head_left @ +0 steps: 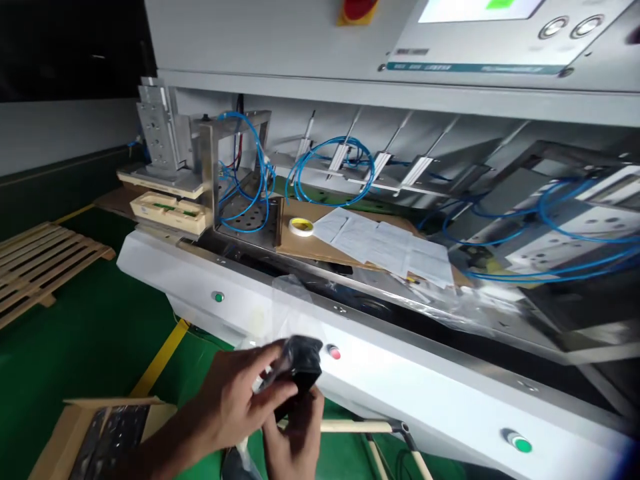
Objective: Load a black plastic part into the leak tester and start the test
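Note:
A black plastic-looking part is held in front of the white machine front, its exact kind not clear. My left hand comes in from the lower left and closes on it with thumb and fingers. From below, my right hand grips the lower end of the same part, most of its fingers hidden. A clear plastic bag stands up around or behind the part, blurred; I cannot tell which hand pinches it.
An open cardboard box with black wrapped parts sits lower left. A wooden pallet lies on the green floor. The machine bed carries cardboard, paper sheets, a tape roll and blue hoses. Buttons dot its front. A pipe frame stands below.

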`<state>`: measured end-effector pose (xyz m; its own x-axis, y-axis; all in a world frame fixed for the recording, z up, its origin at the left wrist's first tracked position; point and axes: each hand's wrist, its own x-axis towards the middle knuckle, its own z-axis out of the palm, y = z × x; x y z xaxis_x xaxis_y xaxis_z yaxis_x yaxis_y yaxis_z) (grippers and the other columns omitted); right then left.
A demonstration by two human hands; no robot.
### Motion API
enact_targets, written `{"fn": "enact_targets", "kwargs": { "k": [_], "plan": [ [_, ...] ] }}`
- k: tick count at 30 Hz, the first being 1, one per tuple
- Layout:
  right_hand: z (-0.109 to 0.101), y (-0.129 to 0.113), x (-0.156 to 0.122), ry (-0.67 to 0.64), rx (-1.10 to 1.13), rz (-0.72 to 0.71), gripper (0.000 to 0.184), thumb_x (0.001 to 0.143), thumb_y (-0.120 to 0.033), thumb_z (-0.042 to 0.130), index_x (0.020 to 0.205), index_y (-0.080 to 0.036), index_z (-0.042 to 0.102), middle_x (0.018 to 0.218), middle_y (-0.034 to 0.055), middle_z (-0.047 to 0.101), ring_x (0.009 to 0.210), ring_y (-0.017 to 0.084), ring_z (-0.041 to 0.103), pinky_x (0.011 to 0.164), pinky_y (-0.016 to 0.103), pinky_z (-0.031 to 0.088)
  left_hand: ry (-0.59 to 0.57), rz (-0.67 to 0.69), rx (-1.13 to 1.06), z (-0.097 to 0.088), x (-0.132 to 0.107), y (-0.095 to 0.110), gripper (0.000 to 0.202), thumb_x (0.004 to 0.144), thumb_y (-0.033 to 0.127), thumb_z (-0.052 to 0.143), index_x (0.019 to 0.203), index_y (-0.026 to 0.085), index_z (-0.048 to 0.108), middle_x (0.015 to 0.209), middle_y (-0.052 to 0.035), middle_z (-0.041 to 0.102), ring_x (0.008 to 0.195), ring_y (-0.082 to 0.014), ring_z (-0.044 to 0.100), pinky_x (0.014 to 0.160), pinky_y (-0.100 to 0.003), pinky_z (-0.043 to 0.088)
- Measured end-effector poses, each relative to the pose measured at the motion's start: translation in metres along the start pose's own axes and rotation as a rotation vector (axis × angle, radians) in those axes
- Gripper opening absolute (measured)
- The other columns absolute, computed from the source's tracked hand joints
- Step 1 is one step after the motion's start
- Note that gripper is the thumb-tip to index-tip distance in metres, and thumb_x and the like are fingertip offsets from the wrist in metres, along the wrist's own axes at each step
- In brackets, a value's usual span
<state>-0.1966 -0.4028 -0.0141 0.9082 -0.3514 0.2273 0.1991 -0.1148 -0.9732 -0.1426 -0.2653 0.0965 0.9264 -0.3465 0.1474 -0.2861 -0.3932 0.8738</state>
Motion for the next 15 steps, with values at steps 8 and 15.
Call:
{"fn": "enact_targets", "kwargs": {
  "k": [8, 15],
  "plan": [
    [-0.011, -0.044, 0.129, 0.04, -0.041, 0.032, 0.053, 0.088, -0.052, 0.077, 0.128, -0.023, 0.057, 0.111, 0.009, 0.067, 0.098, 0.023, 0.064, 0.086, 0.037, 0.058, 0.491, -0.359, -0.576, 0.015, 0.096, -0.024, 0.07, 0.099, 0.074, 0.045, 0.141, 0.022, 0.067, 0.101, -0.0138, 0.079, 0.07, -0.0233, 0.074, 0.049, -0.028, 0.057],
    [-0.044, -0.048, 0.171, -0.012, -0.172, 0.097, 0.051, 0.085, -0.052, 0.076, 0.121, -0.022, 0.058, 0.099, 0.0058, 0.069, 0.087, 0.021, 0.063, 0.079, 0.033, 0.056, 0.622, -0.731, -0.892, 0.013, 0.131, -0.086, 0.054, 0.109, 0.055, 0.042, 0.144, 0.017, 0.056, 0.103, -0.015, 0.078, 0.068, -0.0188, 0.074, 0.049, -0.024, 0.055]
  ]
}}
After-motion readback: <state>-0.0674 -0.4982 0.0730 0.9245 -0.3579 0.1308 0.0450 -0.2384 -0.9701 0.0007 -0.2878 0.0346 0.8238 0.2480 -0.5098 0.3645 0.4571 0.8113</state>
